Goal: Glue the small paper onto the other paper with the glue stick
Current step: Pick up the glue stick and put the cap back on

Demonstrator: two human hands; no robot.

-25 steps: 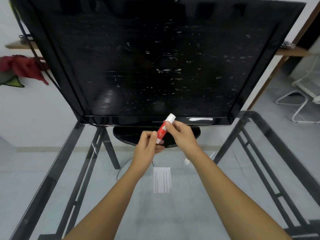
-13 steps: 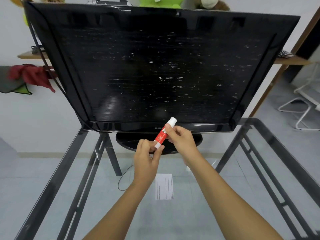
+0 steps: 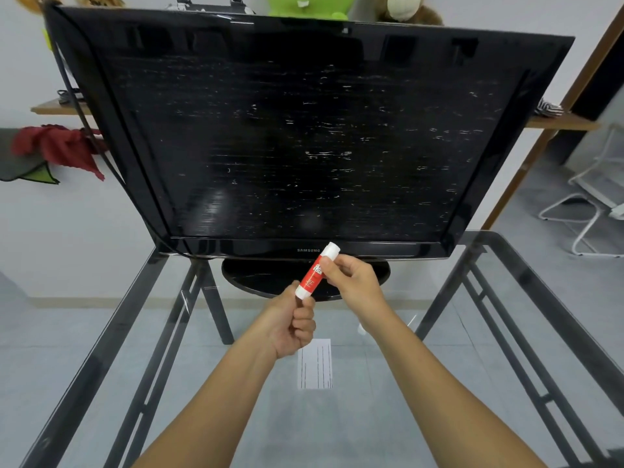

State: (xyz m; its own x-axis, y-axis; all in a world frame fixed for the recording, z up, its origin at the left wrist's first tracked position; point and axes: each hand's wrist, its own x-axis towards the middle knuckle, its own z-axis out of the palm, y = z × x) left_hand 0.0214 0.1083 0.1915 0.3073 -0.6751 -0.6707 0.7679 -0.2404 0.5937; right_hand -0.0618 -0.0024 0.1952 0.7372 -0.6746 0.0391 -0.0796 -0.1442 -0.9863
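- The glue stick (image 3: 314,271), red-bodied with white ends, is held in the air above the glass table (image 3: 439,383), tilted so its upper white end points toward 1 o'clock and its lower white end toward 7 o'clock.
- The right hand (image 3: 354,282) grips the upper half of the stick from the 3 o'clock side, thumb and fingertips pinched around the red body just below the top white end.
- The left hand (image 3: 292,325) comes up from 6 o'clock, its fingers curled in, with the thumb and forefinger closed on the bottom white end of the stick.
- A small lined paper (image 3: 315,364) lies flat on the glass at 6 o'clock from the stick, just beside the left wrist and touched by neither hand.
- A small white item (image 3: 362,329) shows on the glass at 5 o'clock from the stick, half hidden by the right forearm; what it is cannot be told.
- A black television (image 3: 304,136) stands on its oval base at 12 o'clock, its lower edge just behind the stick's top end.
- Farther out, a red cloth (image 3: 57,146) hangs at 9 o'clock, plush toys (image 3: 304,6) sit above the screen, and a white chair frame (image 3: 594,214) stands at 3 o'clock.
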